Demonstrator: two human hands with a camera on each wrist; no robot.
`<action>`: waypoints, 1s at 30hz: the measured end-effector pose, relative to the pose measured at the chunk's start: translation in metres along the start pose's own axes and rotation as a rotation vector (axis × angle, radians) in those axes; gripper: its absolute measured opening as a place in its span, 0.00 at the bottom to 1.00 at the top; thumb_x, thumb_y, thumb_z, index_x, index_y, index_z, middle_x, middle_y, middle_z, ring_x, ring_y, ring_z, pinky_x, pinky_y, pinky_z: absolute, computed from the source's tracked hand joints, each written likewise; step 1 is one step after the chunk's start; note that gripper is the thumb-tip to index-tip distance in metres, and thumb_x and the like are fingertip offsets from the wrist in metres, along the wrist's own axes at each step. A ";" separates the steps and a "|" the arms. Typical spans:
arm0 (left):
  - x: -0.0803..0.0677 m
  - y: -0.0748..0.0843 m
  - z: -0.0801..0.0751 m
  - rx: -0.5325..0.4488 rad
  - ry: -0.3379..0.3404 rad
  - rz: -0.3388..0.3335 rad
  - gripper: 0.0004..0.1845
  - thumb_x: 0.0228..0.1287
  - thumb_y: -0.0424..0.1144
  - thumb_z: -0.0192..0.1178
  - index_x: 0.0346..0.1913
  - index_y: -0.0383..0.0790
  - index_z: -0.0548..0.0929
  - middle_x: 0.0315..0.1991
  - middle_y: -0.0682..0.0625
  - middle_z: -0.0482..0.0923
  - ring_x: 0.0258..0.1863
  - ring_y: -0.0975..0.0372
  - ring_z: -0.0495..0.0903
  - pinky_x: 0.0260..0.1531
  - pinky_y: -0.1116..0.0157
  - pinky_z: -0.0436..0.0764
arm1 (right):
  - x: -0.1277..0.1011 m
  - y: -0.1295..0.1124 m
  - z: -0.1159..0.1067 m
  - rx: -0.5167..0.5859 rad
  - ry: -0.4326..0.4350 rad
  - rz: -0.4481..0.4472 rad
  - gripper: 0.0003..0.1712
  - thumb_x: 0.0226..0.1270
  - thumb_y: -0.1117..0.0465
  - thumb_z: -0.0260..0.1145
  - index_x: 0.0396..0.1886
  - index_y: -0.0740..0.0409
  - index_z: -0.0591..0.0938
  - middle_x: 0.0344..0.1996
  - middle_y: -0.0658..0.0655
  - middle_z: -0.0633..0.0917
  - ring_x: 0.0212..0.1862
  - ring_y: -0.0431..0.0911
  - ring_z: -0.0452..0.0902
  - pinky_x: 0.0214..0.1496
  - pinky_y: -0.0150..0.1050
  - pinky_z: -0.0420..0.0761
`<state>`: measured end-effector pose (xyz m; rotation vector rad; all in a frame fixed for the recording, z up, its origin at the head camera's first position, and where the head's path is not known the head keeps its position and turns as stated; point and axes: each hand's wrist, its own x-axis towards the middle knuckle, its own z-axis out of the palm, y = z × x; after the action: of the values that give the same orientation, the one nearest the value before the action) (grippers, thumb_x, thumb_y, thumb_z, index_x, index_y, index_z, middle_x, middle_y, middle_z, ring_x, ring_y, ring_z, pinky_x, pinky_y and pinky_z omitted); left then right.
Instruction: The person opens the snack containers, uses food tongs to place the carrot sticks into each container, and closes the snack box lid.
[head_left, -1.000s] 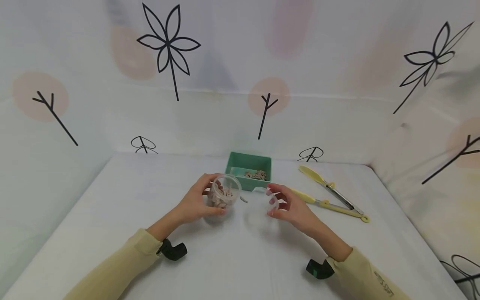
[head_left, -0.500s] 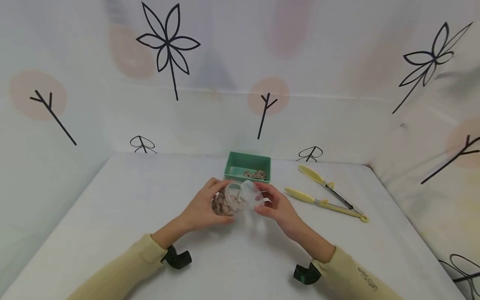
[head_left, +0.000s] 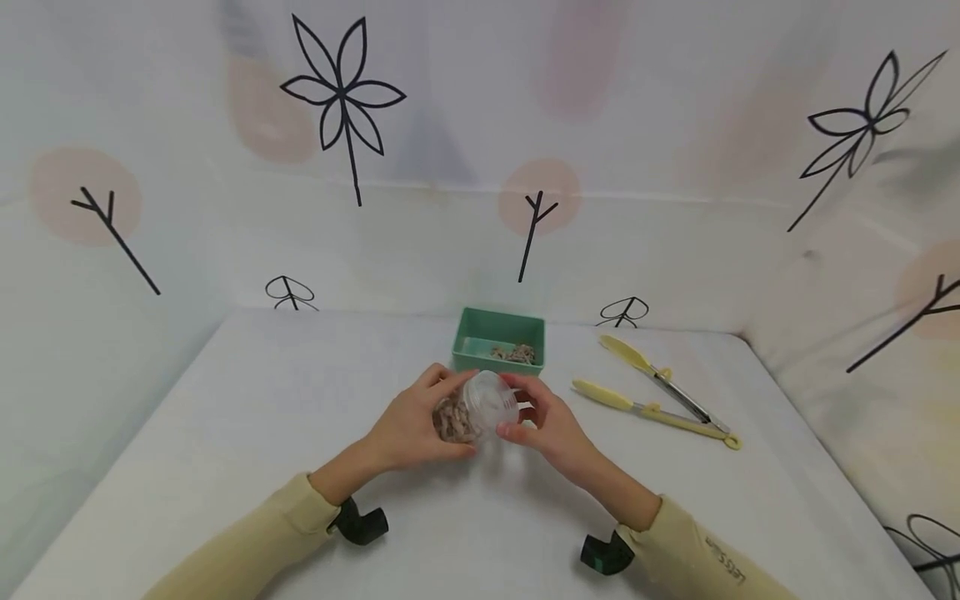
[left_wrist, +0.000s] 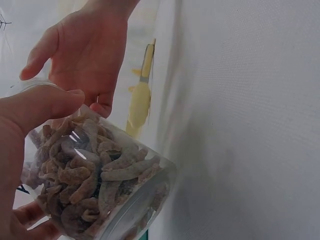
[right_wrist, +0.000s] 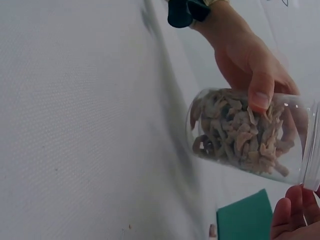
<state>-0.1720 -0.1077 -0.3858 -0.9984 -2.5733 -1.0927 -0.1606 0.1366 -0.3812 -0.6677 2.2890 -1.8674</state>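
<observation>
In the head view, a clear jar of brownish-grey, dried, curled pieces is tilted to the right over the table. My left hand grips its body, the thumb lying across the wall in the right wrist view. A clear lid sits against the jar's mouth, held at its edge by the fingers and thumb of my right hand. Whether the lid is seated all round cannot be told. In the left wrist view the right hand is beyond the jar, its fingertips partly hidden.
Just behind the hands stands a green rectangular box with some similar pieces in its right part. Yellow-tipped tongs lie spread on the white table to the right. A small loose piece lies near the box.
My right hand has brought the lid leftward onto the jar's mouth. The left hand has shifted the jar slightly right and tipped it toward the lid.
</observation>
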 end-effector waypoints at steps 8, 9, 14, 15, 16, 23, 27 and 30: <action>0.000 0.002 -0.002 0.033 -0.021 0.002 0.49 0.43 0.49 0.81 0.72 0.49 0.71 0.48 0.55 0.68 0.43 0.63 0.74 0.39 0.63 0.79 | 0.000 0.007 -0.001 -0.108 -0.029 -0.054 0.38 0.63 0.60 0.71 0.71 0.63 0.69 0.61 0.60 0.73 0.59 0.57 0.69 0.54 0.37 0.76; 0.000 0.002 -0.002 0.033 -0.022 0.003 0.49 0.43 0.49 0.81 0.72 0.50 0.71 0.48 0.55 0.68 0.42 0.63 0.74 0.39 0.63 0.79 | 0.000 0.007 -0.002 -0.127 -0.037 -0.062 0.39 0.64 0.59 0.71 0.72 0.63 0.68 0.62 0.60 0.72 0.59 0.57 0.68 0.55 0.39 0.76; 0.001 0.001 -0.002 0.035 -0.023 0.014 0.49 0.44 0.51 0.80 0.72 0.54 0.70 0.48 0.56 0.68 0.41 0.64 0.74 0.37 0.64 0.78 | 0.001 0.002 -0.010 -0.186 -0.067 -0.158 0.42 0.65 0.61 0.70 0.75 0.60 0.63 0.66 0.62 0.68 0.63 0.58 0.67 0.60 0.54 0.74; 0.001 0.000 -0.002 0.034 -0.024 0.016 0.48 0.45 0.52 0.80 0.72 0.54 0.70 0.48 0.56 0.68 0.41 0.64 0.74 0.37 0.64 0.78 | 0.001 0.001 -0.012 -0.188 -0.071 -0.185 0.41 0.65 0.63 0.70 0.75 0.59 0.63 0.67 0.63 0.68 0.64 0.59 0.66 0.60 0.56 0.73; 0.001 0.000 -0.002 0.033 -0.027 0.017 0.48 0.45 0.52 0.80 0.72 0.54 0.70 0.48 0.56 0.68 0.41 0.64 0.74 0.37 0.64 0.78 | 0.002 -0.001 -0.014 -0.191 -0.076 -0.208 0.41 0.65 0.65 0.70 0.75 0.58 0.64 0.68 0.62 0.67 0.65 0.60 0.66 0.61 0.58 0.72; 0.002 0.002 -0.005 0.039 -0.060 0.008 0.49 0.46 0.53 0.79 0.73 0.52 0.69 0.49 0.56 0.68 0.40 0.65 0.73 0.38 0.65 0.76 | 0.007 -0.011 -0.021 -0.281 -0.140 -0.326 0.33 0.63 0.71 0.68 0.68 0.55 0.74 0.70 0.54 0.68 0.71 0.51 0.61 0.64 0.56 0.70; 0.003 0.003 -0.006 0.038 -0.065 0.010 0.49 0.45 0.53 0.80 0.73 0.51 0.70 0.49 0.56 0.68 0.40 0.65 0.73 0.38 0.65 0.76 | 0.008 -0.015 -0.019 -0.311 -0.156 -0.341 0.30 0.62 0.69 0.69 0.66 0.55 0.77 0.70 0.54 0.69 0.72 0.51 0.61 0.65 0.58 0.68; 0.004 0.003 -0.005 0.031 -0.069 0.015 0.49 0.44 0.53 0.80 0.72 0.51 0.70 0.48 0.57 0.67 0.39 0.66 0.72 0.37 0.66 0.76 | 0.008 -0.017 -0.018 -0.313 -0.162 -0.343 0.30 0.63 0.67 0.69 0.66 0.56 0.77 0.68 0.53 0.70 0.71 0.51 0.62 0.65 0.58 0.68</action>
<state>-0.1737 -0.1077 -0.3790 -1.0637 -2.6235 -1.0295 -0.1698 0.1477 -0.3594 -1.2739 2.5053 -1.5055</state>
